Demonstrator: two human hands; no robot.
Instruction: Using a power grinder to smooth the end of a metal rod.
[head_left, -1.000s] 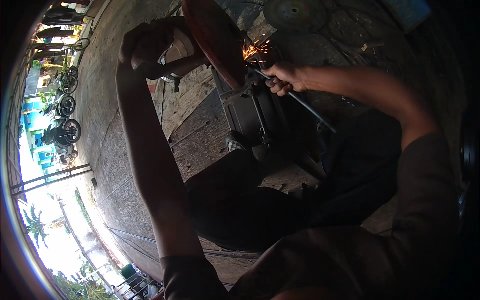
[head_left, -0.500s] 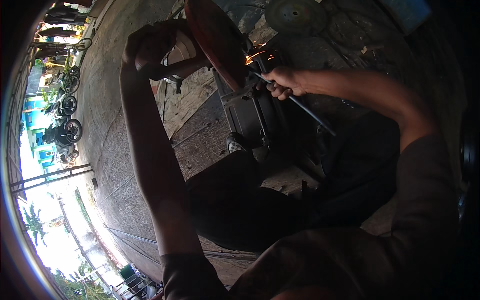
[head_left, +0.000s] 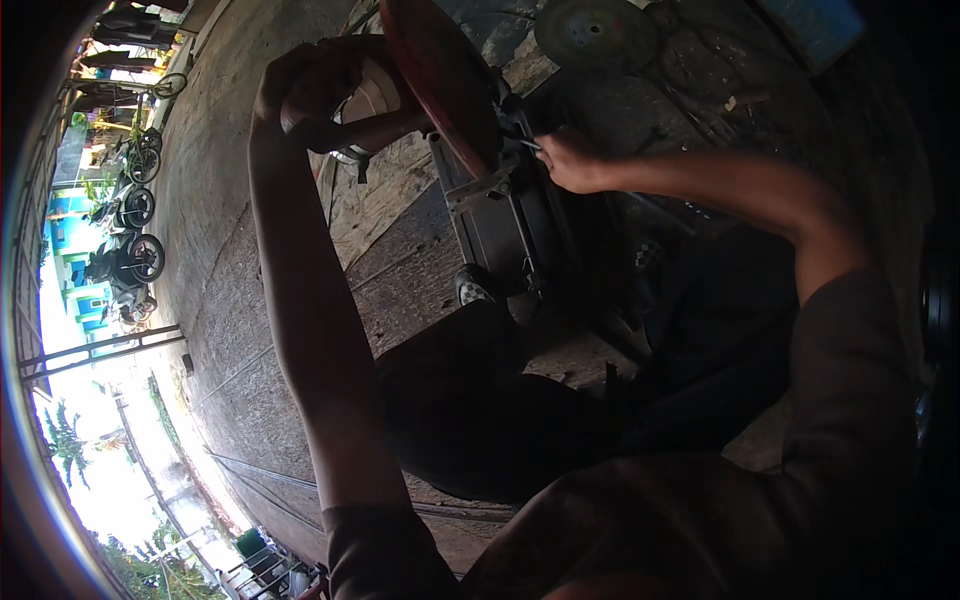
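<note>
A cut-off saw with a red blade guard [head_left: 440, 85] stands in front of me on a dark metal base [head_left: 490, 225]. At its left, in shadow, my left hand [head_left: 312, 92] is closed around the saw's handle [head_left: 385, 130]; the fingers are hard to make out. My right hand [head_left: 572, 162], to the right of the guard, is closed on a thin metal rod [head_left: 528, 143]. The rod's front end reaches in beside the guard, near the clamp on the base. The blade is hidden by the guard. No sparks show.
A round metal disc [head_left: 597, 35] lies beyond the saw, with a blue object [head_left: 815, 30] at far right. A pale rounded thing [head_left: 372, 100] is beside my left hand. A checkered shoe [head_left: 473, 285] sits by the base. Motorcycles [head_left: 140, 258] stand far left.
The orange sparks beside the guard are gone. The guard has shifted slightly up and to the right. My right hand has turned and moved slightly with the rod.
</note>
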